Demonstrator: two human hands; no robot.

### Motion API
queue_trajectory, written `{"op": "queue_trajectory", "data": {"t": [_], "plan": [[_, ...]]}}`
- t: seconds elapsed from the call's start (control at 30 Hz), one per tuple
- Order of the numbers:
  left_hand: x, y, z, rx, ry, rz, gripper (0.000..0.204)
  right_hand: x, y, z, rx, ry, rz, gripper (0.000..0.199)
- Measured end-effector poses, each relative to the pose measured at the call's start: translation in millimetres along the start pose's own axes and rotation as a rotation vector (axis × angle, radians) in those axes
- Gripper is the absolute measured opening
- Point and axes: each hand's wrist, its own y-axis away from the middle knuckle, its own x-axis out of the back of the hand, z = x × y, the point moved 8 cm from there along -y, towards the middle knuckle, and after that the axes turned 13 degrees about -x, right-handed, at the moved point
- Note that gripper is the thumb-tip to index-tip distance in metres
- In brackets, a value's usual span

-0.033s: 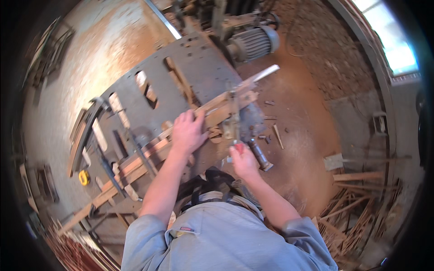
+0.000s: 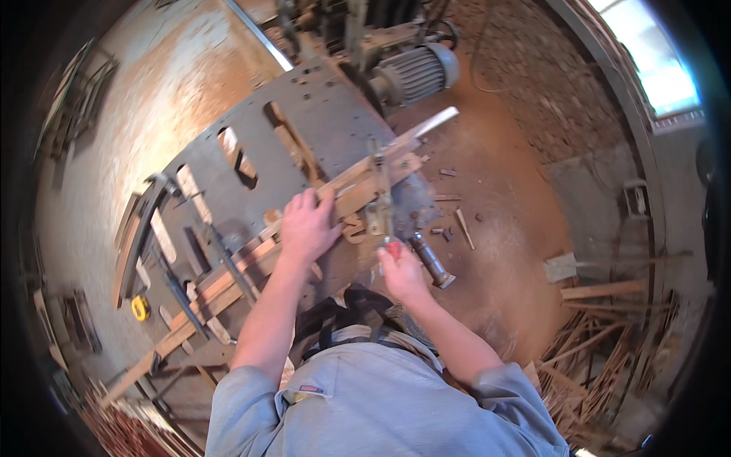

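Note:
My right hand (image 2: 401,276) is closed round the red handle (image 2: 392,248) of a bar clamp (image 2: 385,189). This clamp crosses a pair of long wooden strips (image 2: 362,196) lying along the near side of a steel table. Over the same strips rests my left hand (image 2: 308,228), its fingers laid across the wood and its thumb apart. Further left, two more clamps (image 2: 232,263) sit across the strips. A small curved wood offcut (image 2: 353,228) lies between my left hand and the bar clamp.
The slotted steel table (image 2: 327,114) reaches away beyond the strips, with a grey electric motor (image 2: 415,74) at its far right. A metal cylinder (image 2: 432,261) and several wood chips lie right of my right hand. A yellow tape measure (image 2: 140,308) is at left, scrap wood (image 2: 563,388) at lower right.
The table, strips and clamps appear slightly further left in the view. Both hands keep their places on the strips and the clamp handle.

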Motion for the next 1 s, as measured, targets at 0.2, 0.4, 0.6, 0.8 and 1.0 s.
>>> {"op": "queue_trajectory", "data": {"t": [0.2, 0.4, 0.6, 0.8, 1.0], "plan": [[1, -3, 9, -0.025, -0.066, 0.026, 0.073, 5, 7, -14, 0.063, 0.007, 0.011, 0.058], [-1, -2, 9, -0.006, -0.086, 0.023, 0.072, 15, 22, -35, 0.088, -0.005, -0.006, 0.046], [-2, -1, 9, -0.023, -0.096, 0.040, 0.071, 15, 22, -35, 0.120, -0.001, 0.000, 0.045], [-1, -2, 9, -0.022, -0.101, 0.048, 0.071, 16, 22, -37, 0.066, 0.051, -0.034, 0.048], [1, -1, 13, -0.026, -0.116, 0.039, 0.070, 14, 17, -29, 0.099, 0.047, 0.005, 0.049]]}}
